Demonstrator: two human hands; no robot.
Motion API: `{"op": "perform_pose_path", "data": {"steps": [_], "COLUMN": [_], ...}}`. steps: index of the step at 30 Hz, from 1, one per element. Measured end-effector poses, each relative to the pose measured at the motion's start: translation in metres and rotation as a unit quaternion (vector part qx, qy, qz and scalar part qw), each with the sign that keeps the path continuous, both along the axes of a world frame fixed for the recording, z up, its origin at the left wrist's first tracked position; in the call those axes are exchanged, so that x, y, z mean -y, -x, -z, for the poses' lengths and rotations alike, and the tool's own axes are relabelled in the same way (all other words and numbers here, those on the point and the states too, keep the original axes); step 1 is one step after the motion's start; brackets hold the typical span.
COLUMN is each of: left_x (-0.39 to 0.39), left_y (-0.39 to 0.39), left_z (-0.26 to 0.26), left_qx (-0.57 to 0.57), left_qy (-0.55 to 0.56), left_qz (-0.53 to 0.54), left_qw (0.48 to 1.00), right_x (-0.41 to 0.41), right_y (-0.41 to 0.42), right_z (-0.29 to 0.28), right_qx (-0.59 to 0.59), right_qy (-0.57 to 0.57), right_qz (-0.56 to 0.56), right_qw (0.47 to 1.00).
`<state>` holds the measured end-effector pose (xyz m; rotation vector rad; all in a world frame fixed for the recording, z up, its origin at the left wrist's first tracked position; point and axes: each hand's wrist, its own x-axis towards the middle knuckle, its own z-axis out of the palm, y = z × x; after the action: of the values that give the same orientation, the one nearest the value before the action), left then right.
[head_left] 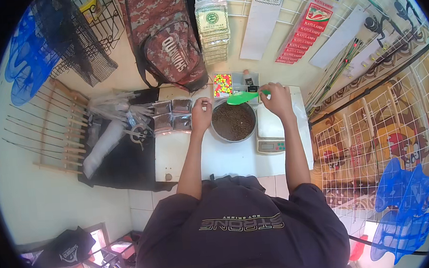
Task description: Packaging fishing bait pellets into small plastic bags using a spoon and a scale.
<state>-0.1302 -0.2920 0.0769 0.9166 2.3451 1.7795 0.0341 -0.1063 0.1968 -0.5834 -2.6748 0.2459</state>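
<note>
In my right hand (277,98) is the handle of a green plastic scoop (243,97). The scoop is above the far rim of a round metal bowl (234,121), its tip pointing left. Dark brown, crumbly granules fill much of the bowl. My left hand (202,114) is raised by the bowl's left rim, thumb and fingertips pinched together on what looks like the edge of a clear plastic bag, faint against the white table. Several filled clear packets (172,116) of brown granules lie in rows left of that hand. Under my right forearm stands a digital scale (270,130).
Behind the bowl sits a compartment box (223,85) of bright pellets and a small bottle (247,77). Plastic bags (105,147) and a tape roll (138,133) lie on black cloth at left. A camouflage bag (171,43) hangs behind the white table (220,159); a wire grid (359,183) flanks the right.
</note>
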Motion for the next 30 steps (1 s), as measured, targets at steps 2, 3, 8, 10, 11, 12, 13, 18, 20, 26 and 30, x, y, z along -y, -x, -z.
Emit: {"op": "perform_pose_path", "data": {"steps": [2,3,8,10,11,12,13,18,20,26,30], "left_x": [-0.001,0.002,0.004,0.011,0.008,0.009,0.009,0.005,0.003,-0.006,-0.018], "left_y": [0.002,0.006,0.009,0.013,0.014,0.017,0.02,0.028,0.031,0.03,0.027], "left_z": [0.001,0.0,-0.036,-0.054,-0.059,-0.063,-0.067,-0.093,-0.097,-0.107,-0.103], "left_qx": [0.022,0.019,0.039,0.06,0.06,0.046,0.032,0.068,0.068,0.104,0.141], "left_qy": [-0.01,-0.005,-0.013,0.002,0.003,-0.025,-0.054,-0.081,-0.085,-0.111,-0.14], "left_qz": [-0.005,0.002,0.01,0.061,0.062,0.078,0.094,0.151,0.162,0.206,0.177], "left_qw": [1.0,1.0,0.999,0.996,0.996,0.996,0.994,0.983,0.981,0.967,0.964], "right_x": [-0.006,-0.007,-0.013,-0.003,-0.002,0.004,0.009,0.027,0.033,0.055,0.04], "right_y": [-0.009,-0.012,-0.022,-0.019,-0.02,-0.018,-0.016,-0.008,0.0,0.046,0.055], "right_z": [0.024,0.037,0.1,0.121,0.132,0.136,0.139,0.139,0.128,0.049,0.052], "right_qx": [-0.034,-0.037,-0.002,0.005,-0.006,0.007,0.007,0.022,-0.046,-0.218,-0.244], "right_qy": [0.042,0.062,0.131,0.132,0.14,0.146,0.146,0.114,0.114,0.227,0.311], "right_qz": [0.03,0.038,0.078,0.078,0.075,0.084,0.082,0.085,0.032,-0.132,-0.094], "right_qw": [0.998,0.997,0.988,0.988,0.987,0.986,0.986,0.99,0.992,0.94,0.914]}}
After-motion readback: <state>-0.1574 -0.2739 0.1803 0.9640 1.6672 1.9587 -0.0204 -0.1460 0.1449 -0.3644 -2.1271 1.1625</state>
